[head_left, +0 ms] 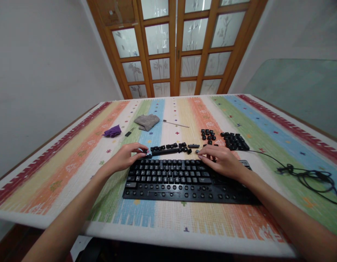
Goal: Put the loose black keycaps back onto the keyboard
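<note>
A black keyboard lies before me, its nearest rows stripped of keycaps and its farther rows still capped. Just beyond its far edge, loose black keycaps form a line, with the long space bar lying in front of them. My left hand is at the left end of this line, thumb and index finger closed around a small dark keycap. Over the keyboard's far right part reaches my right hand. Its fingertips pinch a small greyish keycap, partly hidden by the fingers.
More loose keycaps sit in clusters at the right. A coiled black cable lies farther right. Beyond the left hand are a purple cloth, a grey cloth, a small black object and a thin brush.
</note>
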Tool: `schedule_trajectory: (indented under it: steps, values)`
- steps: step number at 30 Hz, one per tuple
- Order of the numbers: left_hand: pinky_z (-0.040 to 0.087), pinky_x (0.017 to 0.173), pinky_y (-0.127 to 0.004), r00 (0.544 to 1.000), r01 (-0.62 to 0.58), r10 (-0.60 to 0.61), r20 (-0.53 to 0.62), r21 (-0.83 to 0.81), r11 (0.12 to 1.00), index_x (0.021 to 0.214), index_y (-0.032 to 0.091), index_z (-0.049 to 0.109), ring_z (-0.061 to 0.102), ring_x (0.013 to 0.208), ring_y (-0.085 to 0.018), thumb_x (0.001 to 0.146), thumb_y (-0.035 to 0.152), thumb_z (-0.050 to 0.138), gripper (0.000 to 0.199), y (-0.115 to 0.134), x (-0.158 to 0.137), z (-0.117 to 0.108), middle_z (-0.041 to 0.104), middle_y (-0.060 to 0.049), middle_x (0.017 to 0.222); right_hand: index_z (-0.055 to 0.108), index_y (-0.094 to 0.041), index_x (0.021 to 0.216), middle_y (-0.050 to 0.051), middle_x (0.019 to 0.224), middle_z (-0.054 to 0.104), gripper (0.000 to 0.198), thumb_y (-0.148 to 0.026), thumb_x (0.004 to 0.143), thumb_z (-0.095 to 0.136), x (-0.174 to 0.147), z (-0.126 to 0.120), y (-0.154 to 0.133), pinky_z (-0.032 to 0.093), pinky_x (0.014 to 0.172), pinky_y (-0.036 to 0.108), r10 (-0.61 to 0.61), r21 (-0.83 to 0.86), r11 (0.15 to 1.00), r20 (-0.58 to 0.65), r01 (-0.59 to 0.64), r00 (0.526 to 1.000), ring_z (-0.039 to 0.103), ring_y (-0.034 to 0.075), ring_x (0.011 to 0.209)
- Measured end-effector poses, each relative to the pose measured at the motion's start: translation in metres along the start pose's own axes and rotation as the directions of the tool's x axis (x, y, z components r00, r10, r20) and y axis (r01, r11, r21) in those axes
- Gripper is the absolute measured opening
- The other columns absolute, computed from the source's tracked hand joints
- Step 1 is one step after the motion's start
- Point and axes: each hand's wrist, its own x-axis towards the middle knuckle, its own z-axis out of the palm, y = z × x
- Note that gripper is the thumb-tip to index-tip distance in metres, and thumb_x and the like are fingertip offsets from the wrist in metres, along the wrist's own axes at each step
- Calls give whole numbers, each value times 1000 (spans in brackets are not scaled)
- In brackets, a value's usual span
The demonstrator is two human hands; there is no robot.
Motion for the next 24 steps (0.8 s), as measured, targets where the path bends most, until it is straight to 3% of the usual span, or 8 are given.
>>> schedule_trajectory:
  steps: [11,18,24]
  values:
    - [56,79,-32,981,27,-40,-188,-74,997,99,18,70,69,83,-19,84,33,70,21,12,-22,-2,74,-6,94,67,-18,89,4,82,70,16,-21,95,53,-1,1,1,48,59,27,10,15,1000,-1,-10,1000,61,13,62]
    - [55,80,-29,979,-16,-32,-202,-229,973,97,18,70,68,86,-18,84,27,72,16,24,-50,-2,72,-6,93,67,-18,90,4,82,69,14,-21,95,54,-1,1,0,48,60,27,6,6,1000,5,-6,1000,60,13,63]
    - [54,79,-27,972,-56,-4,-233,-249,967,101,19,71,67,87,-17,86,22,71,15,34,-69,0,71,-6,94,66,-18,90,5,83,70,14,-21,95,53,0,1,-1,48,60,26,-5,14,1000,-3,5,1000,60,13,63]
